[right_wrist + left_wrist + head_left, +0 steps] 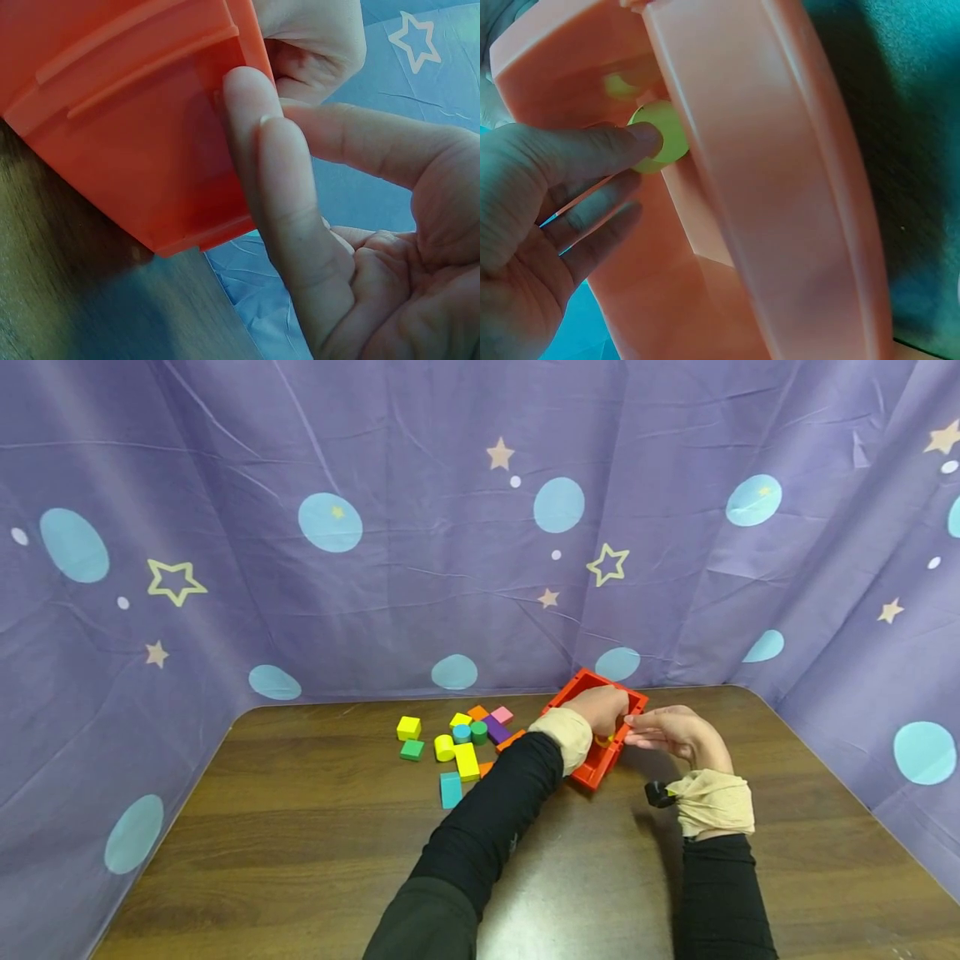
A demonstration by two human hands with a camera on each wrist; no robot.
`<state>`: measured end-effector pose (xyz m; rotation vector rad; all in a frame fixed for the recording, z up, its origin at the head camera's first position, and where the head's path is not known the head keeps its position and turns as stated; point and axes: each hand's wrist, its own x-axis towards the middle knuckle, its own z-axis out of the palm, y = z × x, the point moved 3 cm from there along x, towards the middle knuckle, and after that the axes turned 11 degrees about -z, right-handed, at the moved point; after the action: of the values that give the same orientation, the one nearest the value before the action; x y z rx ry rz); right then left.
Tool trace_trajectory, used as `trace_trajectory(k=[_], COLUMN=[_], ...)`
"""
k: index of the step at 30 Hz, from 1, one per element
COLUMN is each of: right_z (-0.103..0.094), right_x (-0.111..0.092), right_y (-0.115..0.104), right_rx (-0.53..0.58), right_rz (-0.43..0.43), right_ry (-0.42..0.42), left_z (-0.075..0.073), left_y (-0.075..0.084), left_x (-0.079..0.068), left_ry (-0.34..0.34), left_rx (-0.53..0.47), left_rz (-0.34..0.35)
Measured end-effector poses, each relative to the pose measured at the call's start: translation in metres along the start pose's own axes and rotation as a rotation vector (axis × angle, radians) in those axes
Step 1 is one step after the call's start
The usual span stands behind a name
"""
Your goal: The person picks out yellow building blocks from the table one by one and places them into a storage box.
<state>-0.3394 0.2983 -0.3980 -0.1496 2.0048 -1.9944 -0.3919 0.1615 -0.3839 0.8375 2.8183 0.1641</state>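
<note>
My left hand (600,708) reaches over the rim of a red plastic box (594,774) on the table. Inside it, thumb and fingers pinch a yellow round block (673,133) close to the box wall, as the left wrist view shows. At the box's right side, my right hand (678,735) holds the rim, two fingers (289,169) laid along the outer wall and the thumb reaching the edge. The box stands turned at an angle, its open top facing up.
Left of the box lie several loose blocks, among them a yellow cube (408,728), a green block (412,750), a yellow cylinder (444,747), a blue block (451,790) and a purple block (496,729). A purple curtain (420,568) hangs behind the wooden table (300,860).
</note>
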Motion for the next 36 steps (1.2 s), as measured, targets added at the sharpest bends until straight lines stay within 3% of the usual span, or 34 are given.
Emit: trace_trajectory(k=[20,36], right_z=[0.0,0.0], right_x=[0.0,-0.001], right_y=[0.001,0.0], right_rx=[0.034,0.008], right_rz=[0.012,0.004], right_ry=[0.004,0.007], left_z=[-0.004,-0.026], left_y=[-0.003,-0.006], left_x=[-0.008,-0.023], left_ry=[0.012,0.057], left_rx=[0.05,0.052], left_rz=[-0.022,0.027])
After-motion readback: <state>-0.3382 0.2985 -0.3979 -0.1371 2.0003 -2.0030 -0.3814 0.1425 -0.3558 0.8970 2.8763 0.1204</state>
